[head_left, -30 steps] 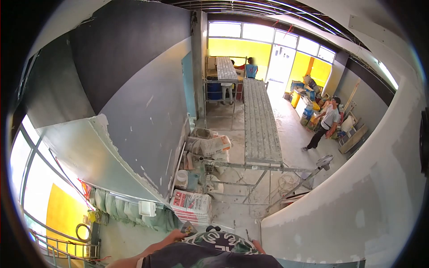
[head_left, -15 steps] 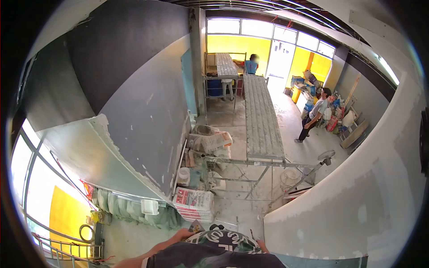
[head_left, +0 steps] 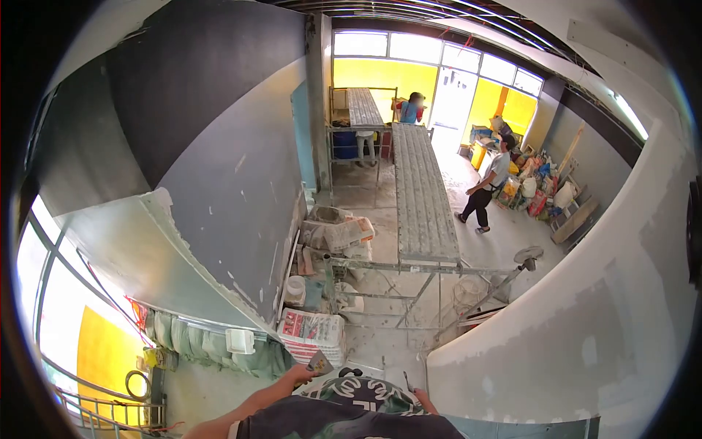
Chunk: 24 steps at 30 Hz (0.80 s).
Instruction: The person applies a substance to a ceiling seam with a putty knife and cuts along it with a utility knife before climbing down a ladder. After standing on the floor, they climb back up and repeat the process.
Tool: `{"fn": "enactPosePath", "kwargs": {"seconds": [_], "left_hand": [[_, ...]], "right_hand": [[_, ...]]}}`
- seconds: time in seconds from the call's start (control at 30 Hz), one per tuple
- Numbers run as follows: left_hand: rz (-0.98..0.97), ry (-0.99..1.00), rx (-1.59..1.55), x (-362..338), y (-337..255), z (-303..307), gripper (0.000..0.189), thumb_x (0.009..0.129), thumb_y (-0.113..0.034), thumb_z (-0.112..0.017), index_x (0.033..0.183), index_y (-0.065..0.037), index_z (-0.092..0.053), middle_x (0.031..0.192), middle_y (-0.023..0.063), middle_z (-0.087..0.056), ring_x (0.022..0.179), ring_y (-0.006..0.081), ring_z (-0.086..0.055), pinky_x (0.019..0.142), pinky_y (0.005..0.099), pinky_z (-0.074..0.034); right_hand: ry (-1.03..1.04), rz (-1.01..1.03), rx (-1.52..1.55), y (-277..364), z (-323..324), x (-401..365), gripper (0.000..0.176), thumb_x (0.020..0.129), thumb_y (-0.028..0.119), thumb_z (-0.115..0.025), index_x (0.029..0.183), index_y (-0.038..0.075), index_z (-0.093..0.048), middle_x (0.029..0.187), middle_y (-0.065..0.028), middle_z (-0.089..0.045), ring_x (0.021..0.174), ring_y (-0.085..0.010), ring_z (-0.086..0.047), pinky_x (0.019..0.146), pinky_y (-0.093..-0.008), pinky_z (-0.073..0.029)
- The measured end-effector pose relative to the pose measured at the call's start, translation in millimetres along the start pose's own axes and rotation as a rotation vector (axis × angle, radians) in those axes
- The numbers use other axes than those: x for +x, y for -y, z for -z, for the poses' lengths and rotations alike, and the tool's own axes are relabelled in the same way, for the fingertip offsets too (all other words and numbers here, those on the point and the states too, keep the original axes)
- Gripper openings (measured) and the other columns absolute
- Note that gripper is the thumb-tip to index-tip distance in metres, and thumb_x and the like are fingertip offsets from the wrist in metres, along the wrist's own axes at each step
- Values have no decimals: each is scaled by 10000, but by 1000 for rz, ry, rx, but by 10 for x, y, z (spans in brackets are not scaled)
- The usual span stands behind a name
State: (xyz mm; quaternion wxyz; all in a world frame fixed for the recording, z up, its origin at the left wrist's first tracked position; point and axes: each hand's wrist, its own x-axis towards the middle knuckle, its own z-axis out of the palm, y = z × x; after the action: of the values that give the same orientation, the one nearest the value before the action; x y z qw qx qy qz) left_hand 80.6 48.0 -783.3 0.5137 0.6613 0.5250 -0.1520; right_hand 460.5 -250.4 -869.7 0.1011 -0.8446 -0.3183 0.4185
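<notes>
At the bottom, left of the dark patterned shirt (head_left: pixel 351 399), my left hand (head_left: pixel 300 375) is closed on a flat metal-bladed scraper (head_left: pixel 320 362). On the shirt's other side, my right hand (head_left: pixel 423 399) is closed around a thin tool (head_left: pixel 406 379), whose narrow end points up. Both hands are low, near my body. Printed paper bags (head_left: pixel 311 331) lie stacked on the floor just beyond my left hand.
A scaffold plank (head_left: pixel 425 197) on a metal frame (head_left: pixel 380 265) stretches ahead. One person (head_left: pixel 484 183) walks right of it; another (head_left: pixel 411 110) stands by the far scaffold (head_left: pixel 355 128). Curved wall (head_left: pixel 556 351) at right, grey wall (head_left: pixel 234 197) at left, piled bags (head_left: pixel 537 183) far right.
The person right of the plank has moved left, in mid-stride. My left hand with the scraper has shifted slightly left and up. The thin tool in my right hand shows more.
</notes>
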Motion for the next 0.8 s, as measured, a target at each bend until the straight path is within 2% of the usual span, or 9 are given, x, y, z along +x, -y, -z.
{"fn": "enactPosePath", "kwargs": {"seconds": [0.13, 0.23, 0.33, 0.4, 0.43, 0.5, 0.63, 0.73, 0.8], "left_hand": [[-16, -7, 7, -107, -19, -51, 530, 814, -480, -704, 1012, 12, -695, 777, 113, -708, 665, 200, -679, 636, 349, -549], [-46, -32, 220, -51, 76, -119, 530, 826, -489, -695, 987, 16, -703, 776, 112, -708, 678, 219, -681, 638, 375, -547], [-20, -18, 207, 55, 251, -185, 522, 826, -482, -695, 972, 19, -708, 792, 112, -713, 688, 225, -688, 641, 392, -546], [-56, -11, -30, 83, 352, -217, 505, 826, -464, -699, 981, 16, -708, 790, 110, -715, 695, 220, -695, 639, 382, -547], [-55, -11, -32, 94, 376, -220, 505, 826, -464, -699, 981, 16, -708, 790, 110, -715, 695, 220, -695, 639, 382, -547], [-67, 12, -83, 126, 410, -221, 499, 830, -454, -700, 993, 18, -704, 801, 119, -716, 705, 218, -700, 645, 377, -549], [-85, -3, -14, 127, 361, -186, 496, 832, -444, -704, 1009, 19, -700, 803, 125, -711, 693, 215, -693, 642, 377, -551], [-14, 8, -25, 12, 229, -148, 494, 826, -431, -711, 1015, 25, -697, 815, 128, -703, 692, 213, -676, 642, 377, -545], [17, 42, 24, -41, 189, -128, 651, 782, -624, -640, 1102, -59, -689, 1020, 176, -694, 942, 342, -660, 784, 433, -487]], "right_hand": [[13, 18, -6, -177, -148, 124, 519, 757, 437, -563, 1028, 10, -678, 1023, -259, -655, 999, -411, -626, 859, -455, -498], [-27, -72, -2, -513, -532, 392, 517, 758, 444, -554, 1032, 24, -683, 1021, -259, -655, 995, -413, -627, 864, -459, -497], [-28, -70, -4, -511, -477, 314, 511, 759, 446, -545, 1019, 29, -686, 1010, -260, -656, 987, -418, -628, 864, -466, -497], [-26, -73, -15, -520, -475, 314, 511, 758, 445, -544, 1013, 26, -685, 1008, -262, -655, 982, -420, -628, 863, -468, -497], [-26, -77, -27, -527, -473, 318, 511, 757, 445, -542, 1007, 22, -684, 1006, -264, -654, 977, -423, -628, 861, -470, -497], [-12, -26, -2, -277, -144, 35, 510, 757, 444, -542, 1001, 19, -683, 1002, -266, -654, 973, -424, -628, 860, -471, -497], [28, 29, -48, -130, -12, 3, 506, 756, 441, -545, 1004, 22, -681, 1003, -262, -654, 971, -422, -629, 854, -470, -497], [9, -3, 6, -172, -96, 85, 507, 753, 440, -549, 1025, 32, -677, 1012, -257, -654, 983, -411, -629, 849, -466, -498], [14, -8, -4, -141, -81, 70, 508, 752, 441, -551, 1029, 34, -677, 1016, -253, -655, 987, -405, -630, 848, -462, -499]]}}
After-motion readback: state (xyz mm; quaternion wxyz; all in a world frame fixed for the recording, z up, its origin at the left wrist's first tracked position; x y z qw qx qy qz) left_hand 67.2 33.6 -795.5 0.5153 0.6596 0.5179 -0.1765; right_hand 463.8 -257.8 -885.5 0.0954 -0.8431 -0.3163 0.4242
